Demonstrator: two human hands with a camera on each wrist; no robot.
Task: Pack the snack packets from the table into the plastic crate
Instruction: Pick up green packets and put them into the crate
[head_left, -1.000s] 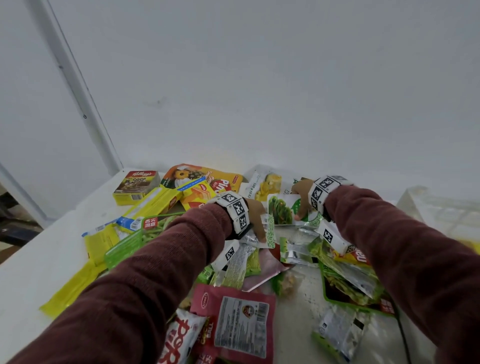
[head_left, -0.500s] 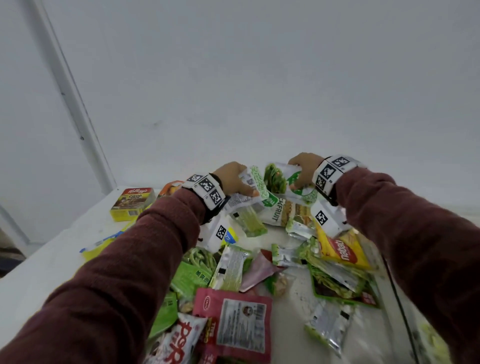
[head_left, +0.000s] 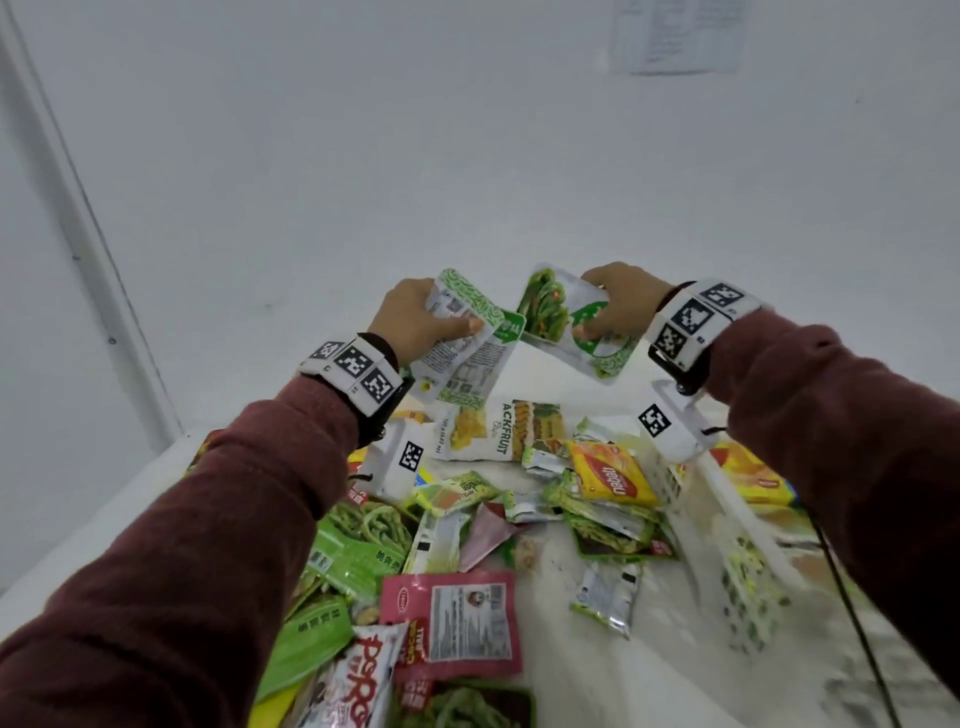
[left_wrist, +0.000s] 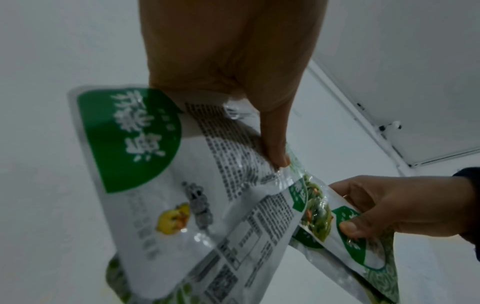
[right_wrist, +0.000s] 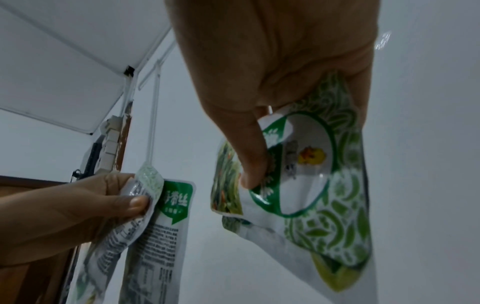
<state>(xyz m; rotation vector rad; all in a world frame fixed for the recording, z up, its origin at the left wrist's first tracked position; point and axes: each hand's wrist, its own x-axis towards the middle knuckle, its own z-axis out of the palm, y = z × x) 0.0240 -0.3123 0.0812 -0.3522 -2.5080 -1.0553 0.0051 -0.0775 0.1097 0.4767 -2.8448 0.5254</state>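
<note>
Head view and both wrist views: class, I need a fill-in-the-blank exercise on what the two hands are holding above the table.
1. The left hand grips white-and-green foil packets whose printed ____ side faces the head camera.
2. The right hand holds a white-and-green foil packet, its ____ pressed on the front.
3. Below the hands, a white pouch reads "ACKFRUIT"; beside it lies a ____ packet with a red logo.

Missing words: back; thumb; yellow

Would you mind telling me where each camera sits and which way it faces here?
Head: on the head, looking forward and down at the table; both sleeves and hands show.
Left wrist: looks up along the left hand at its green-and-white packets.
Right wrist: looks up along the right hand at its green packet.
Shared: both wrist views show the other hand and both hands' packets.
</note>
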